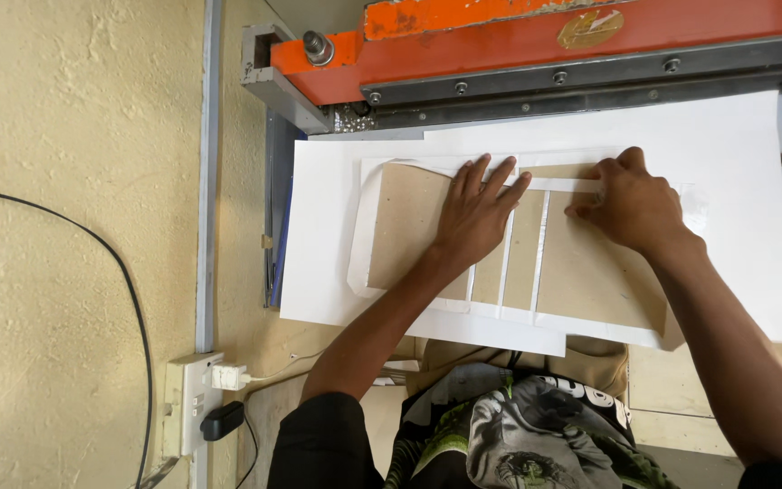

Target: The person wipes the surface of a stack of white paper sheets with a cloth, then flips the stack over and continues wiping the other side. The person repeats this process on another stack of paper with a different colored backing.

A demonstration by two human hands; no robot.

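Note:
Brown cardboard panels (590, 272) lie side by side on a white sheet of paper (319, 235), with narrow white gaps between them. My left hand (477, 213) rests flat with fingers spread on the left panel (405, 231), near its top edge. My right hand (631, 199) presses with bent fingers on the folded white paper strip (558, 184) along the top edge of the panels. Neither hand holds anything.
An orange and grey metal cutting machine (545, 54) runs across the top, just beyond the paper. A beige wall (65, 181) is at the left with a white socket and plugs (194, 398) and a black cable (128, 290). My patterned clothing (518, 426) shows below.

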